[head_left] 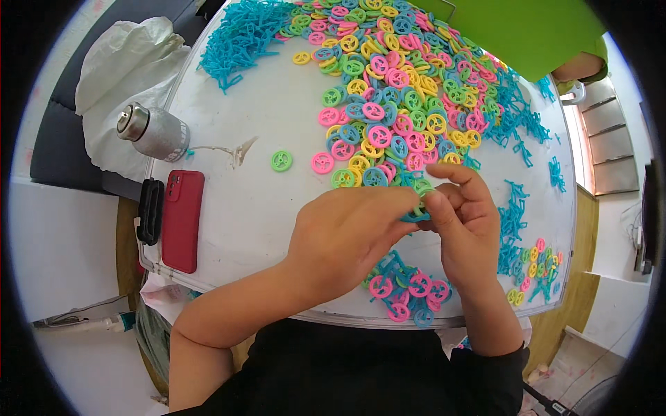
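Over the near middle of the white table, my left hand [340, 236] and my right hand [468, 225] meet, both closed at the fingertips. Between them is a small green plastic wheel [420, 202] with a blue plastic piece [415, 218] against it. My left fingers wrap the blue piece from the left, partly hiding it. On the other side, my right thumb and fingers pinch at the green wheel; how the two parts join is hidden. Under my hands, near the table's edge, lies a small pile of pink and blue wheels with blue pieces attached [420, 284].
A large heap of coloured wheels [388, 104] spreads across the far table [236, 201]. Blue pieces lie in a pile [246, 35] at far left and along the right. At left are a bottle [163, 135], red phone [182, 222] and black case [150, 211]. Someone in green [520, 35] is opposite.
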A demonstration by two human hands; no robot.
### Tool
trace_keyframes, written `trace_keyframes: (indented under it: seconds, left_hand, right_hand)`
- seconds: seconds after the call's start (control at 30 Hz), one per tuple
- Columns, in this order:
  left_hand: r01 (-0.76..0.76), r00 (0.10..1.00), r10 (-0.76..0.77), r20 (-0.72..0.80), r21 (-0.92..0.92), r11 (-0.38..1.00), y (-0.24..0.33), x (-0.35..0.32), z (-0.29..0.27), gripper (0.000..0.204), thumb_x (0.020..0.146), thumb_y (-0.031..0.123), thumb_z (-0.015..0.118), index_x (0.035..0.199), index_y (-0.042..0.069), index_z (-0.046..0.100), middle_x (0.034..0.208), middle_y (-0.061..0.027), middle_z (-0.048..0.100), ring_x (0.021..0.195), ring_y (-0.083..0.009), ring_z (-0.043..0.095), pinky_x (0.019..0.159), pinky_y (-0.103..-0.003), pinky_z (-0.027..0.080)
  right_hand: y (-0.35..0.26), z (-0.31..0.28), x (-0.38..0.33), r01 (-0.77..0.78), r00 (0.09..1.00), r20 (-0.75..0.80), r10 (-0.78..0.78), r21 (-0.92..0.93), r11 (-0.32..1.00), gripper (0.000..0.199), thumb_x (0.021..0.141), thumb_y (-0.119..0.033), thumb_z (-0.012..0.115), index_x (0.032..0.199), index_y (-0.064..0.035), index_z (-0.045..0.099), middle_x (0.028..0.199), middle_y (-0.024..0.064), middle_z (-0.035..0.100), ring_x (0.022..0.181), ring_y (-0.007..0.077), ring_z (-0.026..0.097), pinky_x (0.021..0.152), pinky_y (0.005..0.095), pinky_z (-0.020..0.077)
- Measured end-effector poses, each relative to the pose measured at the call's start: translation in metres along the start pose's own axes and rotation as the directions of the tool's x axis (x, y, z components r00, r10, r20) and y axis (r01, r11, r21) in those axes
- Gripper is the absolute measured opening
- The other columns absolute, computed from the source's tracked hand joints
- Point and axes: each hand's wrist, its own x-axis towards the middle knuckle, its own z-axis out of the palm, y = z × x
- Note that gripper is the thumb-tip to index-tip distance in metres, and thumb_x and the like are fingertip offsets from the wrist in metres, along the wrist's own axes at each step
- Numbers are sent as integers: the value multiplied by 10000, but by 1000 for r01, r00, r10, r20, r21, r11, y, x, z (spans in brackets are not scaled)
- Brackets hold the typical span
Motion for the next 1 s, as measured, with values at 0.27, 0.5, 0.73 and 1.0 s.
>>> trace_keyframes:
  seconds: [0.27,0.5,0.73,1.0]
  left_hand:
    - [368,928,-334,166,-258,894,-4,1,-10,353,744,75,856,1062,62,701,1148,-109,617,972,-212,664,828,-325,539]
    - [286,954,-272,123,-112,952,-5,-5,-7,556,776,151,837,1229,33,537,1208,-130,615,941,-279,699,731,-351,573]
    - [137,972,-95,213,-191,972,2,15,-19,484,730,160,861,1162,60,666,1230,-151,632,1022,-282,667,847,-376,562]
    - [-25,984,50,172,-141,990,-10,10,-21,323,885,-48,629,1199,21,661,1059,-148,704,830,-249,724,753,-308,586]
  right_hand:
    - [-16,-15,-2,225,958,262,-112,-451,864,384,895,-16,673,1277,-19,626,954,65,677,831,121,660,724,244,543]
    - [-23,-15,3,597,801,518,-300,-721,352,379,890,42,656,1267,22,620,777,26,633,673,90,630,615,224,543]
    - [-19,-26,6,-253,966,57,254,-24,967,324,972,-118,578,1255,39,602,737,54,638,617,110,627,495,265,552]
    - [-9,-48,21,139,972,-3,-235,-798,586,328,961,-106,600,1275,-12,619,855,47,659,663,108,598,585,255,514]
